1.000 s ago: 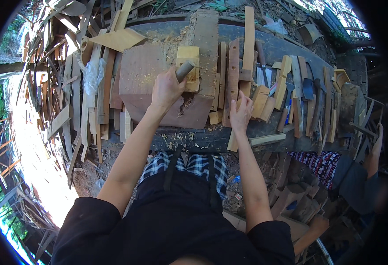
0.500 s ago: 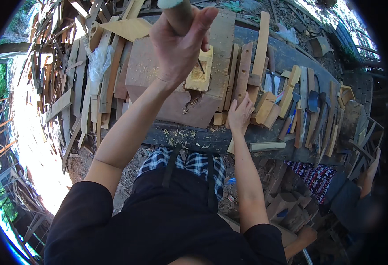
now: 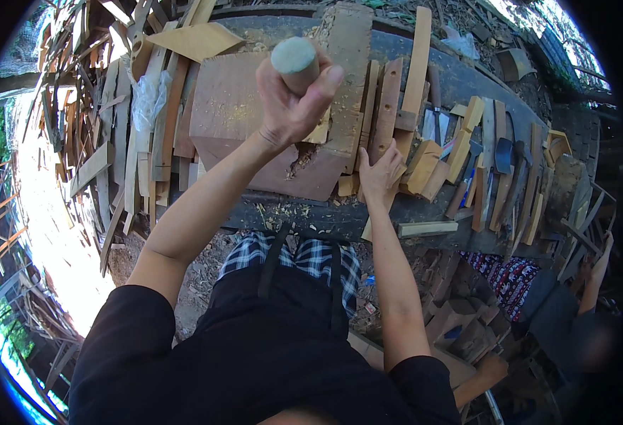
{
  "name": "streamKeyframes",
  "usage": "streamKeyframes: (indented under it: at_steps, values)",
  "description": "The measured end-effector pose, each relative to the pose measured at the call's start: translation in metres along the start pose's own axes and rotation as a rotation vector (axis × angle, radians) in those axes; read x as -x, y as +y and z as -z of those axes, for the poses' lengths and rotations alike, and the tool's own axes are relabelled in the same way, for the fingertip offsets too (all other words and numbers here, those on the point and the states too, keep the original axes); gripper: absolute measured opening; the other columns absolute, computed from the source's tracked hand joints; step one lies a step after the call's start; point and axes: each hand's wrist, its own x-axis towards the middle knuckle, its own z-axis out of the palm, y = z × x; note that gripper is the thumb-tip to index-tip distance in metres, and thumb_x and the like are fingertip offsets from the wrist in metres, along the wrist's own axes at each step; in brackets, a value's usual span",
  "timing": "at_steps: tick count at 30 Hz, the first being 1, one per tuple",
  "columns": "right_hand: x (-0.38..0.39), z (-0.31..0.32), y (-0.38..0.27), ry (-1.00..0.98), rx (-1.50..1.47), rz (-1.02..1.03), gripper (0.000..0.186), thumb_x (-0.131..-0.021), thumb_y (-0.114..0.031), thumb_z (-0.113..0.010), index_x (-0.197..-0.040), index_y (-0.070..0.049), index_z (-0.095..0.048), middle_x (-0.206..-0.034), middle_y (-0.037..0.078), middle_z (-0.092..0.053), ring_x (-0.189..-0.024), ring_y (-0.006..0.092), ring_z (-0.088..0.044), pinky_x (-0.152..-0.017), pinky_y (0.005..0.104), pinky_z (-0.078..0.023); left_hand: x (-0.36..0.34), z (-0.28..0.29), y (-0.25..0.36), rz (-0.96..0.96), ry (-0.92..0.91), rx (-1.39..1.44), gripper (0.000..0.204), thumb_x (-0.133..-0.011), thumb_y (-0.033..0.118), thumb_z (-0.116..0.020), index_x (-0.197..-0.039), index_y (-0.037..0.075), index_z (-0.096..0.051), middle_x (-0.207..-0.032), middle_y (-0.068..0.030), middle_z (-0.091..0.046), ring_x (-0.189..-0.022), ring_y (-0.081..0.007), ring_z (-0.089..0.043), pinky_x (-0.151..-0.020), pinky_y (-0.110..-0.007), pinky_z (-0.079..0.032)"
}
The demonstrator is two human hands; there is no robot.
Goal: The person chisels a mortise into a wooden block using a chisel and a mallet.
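My left hand (image 3: 294, 106) is wrapped round the thick wooden handle of a chisel (image 3: 294, 58), whose pale round end faces up. Its blade is hidden below the fist. Under that hand, a pale yellow wood block (image 3: 320, 132) peeks out, mostly covered; it lies on a large brown wooden block (image 3: 219, 106) dusted with shavings. To the right, my right hand (image 3: 382, 176) lies with fingers stretched and thumb apart on the near end of a reddish wooden bar with holes (image 3: 387, 106). No grip on the bar shows.
Wood offcuts (image 3: 432, 170), a dark blade tool (image 3: 503, 156) and several hand tools lie right on the dark bench (image 3: 311, 219). Long scrap boards (image 3: 124, 134) and a plastic bag (image 3: 148, 103) crowd the left. At lower right, another person's hand (image 3: 492, 372) shows.
My left hand has come down and slightly right with the chisel, and now covers most of the yellow block. The right hand has barely shifted on the bar.
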Motion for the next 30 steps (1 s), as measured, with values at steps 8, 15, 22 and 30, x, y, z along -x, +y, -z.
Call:
streamKeyframes:
  at_steps: [8,15,22,30]
  values:
    - [-0.014,-0.016,0.036,0.003,0.014,0.026,0.079,-0.08,-0.03,-0.078,-0.144,-0.008,-0.038,-0.124,0.017,-0.049,-0.115,0.0383,-0.052,-0.093,0.0488,-0.045,0.02,-0.029,-0.004,-0.48,-0.588,-0.225,0.028,-0.069,0.024,-0.076,-0.075,0.008,-0.055,-0.064,-0.0058,-0.048,-0.053,-0.0214,-0.054,-0.044,-0.032,-0.038]
    - [0.008,0.083,0.031,-0.219,-0.952,-0.358,0.053,-0.087,-0.018,-0.06,-0.133,0.007,-0.047,-0.122,0.016,-0.059,-0.116,0.0229,-0.057,-0.095,0.0349,-0.046,0.05,-0.038,-0.011,-0.604,-0.551,-0.323,0.032,-0.07,0.033,-0.08,-0.077,0.011,-0.057,-0.065,-0.0022,-0.053,-0.056,-0.0232,-0.059,-0.045,-0.034,-0.041]
    - [0.076,0.17,-0.018,-0.214,-0.943,-0.221,0.065,-0.094,-0.021,-0.056,-0.146,0.004,-0.028,-0.13,0.016,-0.05,-0.115,0.0224,-0.055,-0.095,0.0348,-0.046,0.058,-0.043,0.001,-0.326,-0.617,-0.547,0.027,-0.075,0.031,-0.078,-0.071,0.014,-0.058,-0.058,-0.0067,-0.056,-0.052,-0.0301,-0.059,-0.048,-0.038,-0.043]
    - [0.132,0.198,-0.046,0.264,-0.806,0.014,0.086,-0.081,-0.024,-0.062,-0.15,0.006,-0.021,-0.129,0.019,-0.048,-0.114,0.0262,-0.053,-0.094,0.0368,-0.046,0.014,-0.024,-0.002,-0.236,-0.58,-0.136,0.019,-0.08,0.021,-0.074,-0.077,0.005,-0.063,-0.061,-0.0099,-0.059,-0.054,-0.0229,-0.06,-0.055,-0.032,-0.048]
